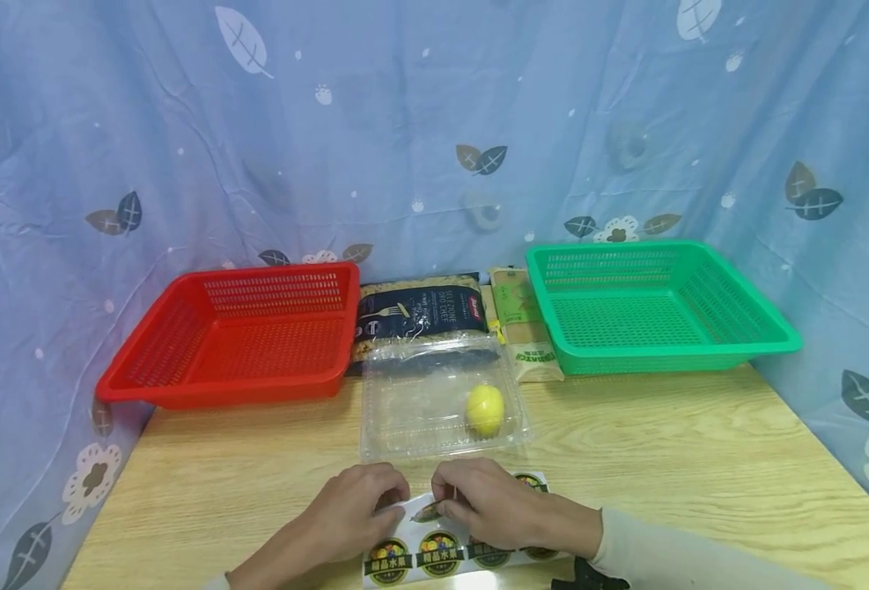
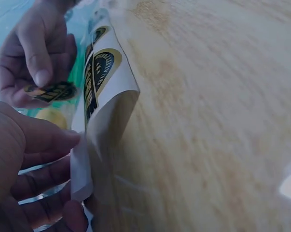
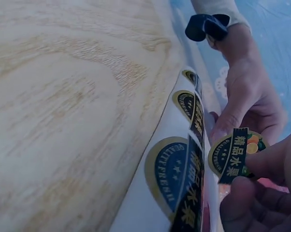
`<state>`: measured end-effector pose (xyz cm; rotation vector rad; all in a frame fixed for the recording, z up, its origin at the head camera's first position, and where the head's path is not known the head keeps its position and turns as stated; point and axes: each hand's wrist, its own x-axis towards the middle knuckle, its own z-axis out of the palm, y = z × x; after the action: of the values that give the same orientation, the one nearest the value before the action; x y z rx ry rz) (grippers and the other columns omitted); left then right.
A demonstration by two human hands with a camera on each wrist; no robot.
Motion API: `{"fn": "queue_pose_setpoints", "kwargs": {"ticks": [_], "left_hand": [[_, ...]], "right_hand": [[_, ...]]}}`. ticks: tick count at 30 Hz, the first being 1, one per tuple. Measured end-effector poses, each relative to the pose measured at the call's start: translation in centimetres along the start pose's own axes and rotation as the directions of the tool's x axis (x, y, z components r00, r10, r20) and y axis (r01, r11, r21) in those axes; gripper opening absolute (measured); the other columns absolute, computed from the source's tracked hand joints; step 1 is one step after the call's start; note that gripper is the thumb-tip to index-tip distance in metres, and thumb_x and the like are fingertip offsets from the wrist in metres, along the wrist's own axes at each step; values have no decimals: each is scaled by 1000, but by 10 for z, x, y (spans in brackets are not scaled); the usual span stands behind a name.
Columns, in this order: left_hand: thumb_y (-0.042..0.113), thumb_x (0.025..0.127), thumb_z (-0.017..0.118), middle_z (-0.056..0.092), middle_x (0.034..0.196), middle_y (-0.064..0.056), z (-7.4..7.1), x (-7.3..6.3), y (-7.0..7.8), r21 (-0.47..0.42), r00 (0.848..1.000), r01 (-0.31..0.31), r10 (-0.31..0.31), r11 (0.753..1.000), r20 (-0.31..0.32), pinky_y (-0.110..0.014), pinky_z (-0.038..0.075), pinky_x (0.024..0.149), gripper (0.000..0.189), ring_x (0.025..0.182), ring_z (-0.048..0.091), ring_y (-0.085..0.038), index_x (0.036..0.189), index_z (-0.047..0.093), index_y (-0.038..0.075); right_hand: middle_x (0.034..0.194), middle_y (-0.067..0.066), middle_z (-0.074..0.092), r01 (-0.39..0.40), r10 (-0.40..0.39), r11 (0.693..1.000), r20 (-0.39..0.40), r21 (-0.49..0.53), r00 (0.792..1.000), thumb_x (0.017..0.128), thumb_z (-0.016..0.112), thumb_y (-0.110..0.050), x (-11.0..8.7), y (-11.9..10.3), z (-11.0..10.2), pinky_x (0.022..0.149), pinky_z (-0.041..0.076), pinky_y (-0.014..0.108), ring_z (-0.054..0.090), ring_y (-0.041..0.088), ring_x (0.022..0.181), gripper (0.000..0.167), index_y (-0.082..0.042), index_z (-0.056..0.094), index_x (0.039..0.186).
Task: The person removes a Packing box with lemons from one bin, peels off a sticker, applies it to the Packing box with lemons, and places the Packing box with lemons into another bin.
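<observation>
In the head view, both hands are close together over the near part of the wooden tabletop [image 1: 640, 459]. The right hand [image 1: 493, 501] pinches a sticker [image 1: 427, 512], tilted above a white sheet [image 1: 414, 537]. The left hand [image 1: 356, 508] grips the sheet near its far edge, just beside the sticker. Other stickers [image 1: 440, 552], round, black and gold, lie in a row along the near side of the sheet. Just beyond the hands is a clear box [image 1: 412, 401], with a yellow fruit [image 1: 485, 410] in its right part. Behind the box are a dark bag [image 1: 419, 315] and a green and tan bag [image 1: 526, 319]. A red basket [image 1: 228, 393] is to the left of them and a green basket [image 1: 670, 359] to the right, all before a blue curtain [image 1: 405, 123].

In the left wrist view, the left hand pinches the sheet's white edge between thumb and fingers, and the sheet bends upward there. Across from it, the right hand holds the sticker nearly edge-on by the thumb.

In the right wrist view, the sticker's printed face shows, with its orange fruit picture partly under the right hand's fingers. Whether its edge touches the sheet cannot be told. The left hand is behind it, a black band [image 3: 208, 27] at its wrist.
</observation>
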<state>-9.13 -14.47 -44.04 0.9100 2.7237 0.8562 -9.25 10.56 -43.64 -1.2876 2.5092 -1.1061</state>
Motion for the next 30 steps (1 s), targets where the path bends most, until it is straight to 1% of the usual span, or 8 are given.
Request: {"fn": "queue_pose_setpoints", "kwargs": {"ticks": [3, 7, 10, 13, 18, 24, 27, 30], "left_hand": [[14, 88, 75, 66, 89, 12, -3, -2, 1, 3, 1000, 2, -2, 1000, 10, -24, 50, 70, 7, 81, 55, 0, 92, 73, 19], [14, 90, 73, 63, 89, 17, -6, -6, 3, 0, 1000, -4, 4, 1000, 31, -23, 50, 69, 6, 81, 54, 1, 93, 73, 19], [10, 93, 69, 63, 90, 16, -7, -7, 4, 9, 999, -35, 34, 999, 30, -23, 52, 70, 9, 83, 56, 1, 94, 73, 17], [5, 95, 65, 65, 92, 14, -11, -9, 7, 43, 997, -73, 72, 996, 24, -24, 55, 74, 13, 87, 60, 0, 95, 73, 15], [5, 97, 64, 67, 93, 10, -25, -13, 14, 94, 995, -104, 103, 990, 18, -26, 57, 76, 12, 89, 62, -2, 96, 73, 13], [9, 94, 69, 69, 96, 8, -50, -12, 26, 162, 995, -93, 95, 982, -5, -27, 56, 72, 9, 83, 62, -2, 102, 73, 11], [10, 92, 71, 71, 101, 5, -58, -8, 30, 191, 991, -117, 127, 975, -41, -26, 57, 70, 13, 82, 64, -3, 105, 73, 10], [10, 91, 72, 72, 104, 2, -64, -3, 33, 198, 981, -154, 174, 968, -83, -25, 57, 70, 15, 81, 66, -5, 106, 73, 10]], "right_hand": [[80, -13, 55, 40, -40, 999, -6, 36, 999, 97, 63, -4, 0, -3, -2, 58, 45, 10, 47, -7, 67, 14, -16, 57, 94], [80, -11, 55, 98, -97, 993, -20, 60, 995, 99, 61, -4, 1, -7, -6, 58, 45, 8, 46, -8, 68, 12, -14, 57, 96], [80, -11, 55, 136, -133, 989, -44, 64, 990, 100, 61, -4, 1, -10, -10, 60, 45, 9, 45, -7, 69, 11, -14, 57, 97], [80, -9, 55, 163, -158, 984, -76, 71, 985, 100, 61, -4, 2, -12, -14, 60, 45, 10, 44, -6, 70, 10, -13, 59, 98], [83, -6, 60, 167, -157, 983, -117, 79, 981, 100, 62, -5, 3, -12, -25, 62, 50, 13, 49, -4, 73, 8, -12, 62, 102], [83, -3, 63, 145, -126, 983, -155, 114, 980, 100, 61, -6, 5, -12, -38, 62, 55, 19, 54, -1, 74, 8, -10, 65, 107], [82, -4, 62, 142, -124, 985, -176, 98, 977, 99, 62, -4, 8, -13, -44, 59, 54, 20, 54, 0, 74, 10, -11, 66, 106], [81, -5, 62, 151, -135, 986, -188, 76, 973, 97, 63, 0, 11, -14, -50, 57, 53, 20, 54, 1, 73, 15, -11, 66, 105]]}}
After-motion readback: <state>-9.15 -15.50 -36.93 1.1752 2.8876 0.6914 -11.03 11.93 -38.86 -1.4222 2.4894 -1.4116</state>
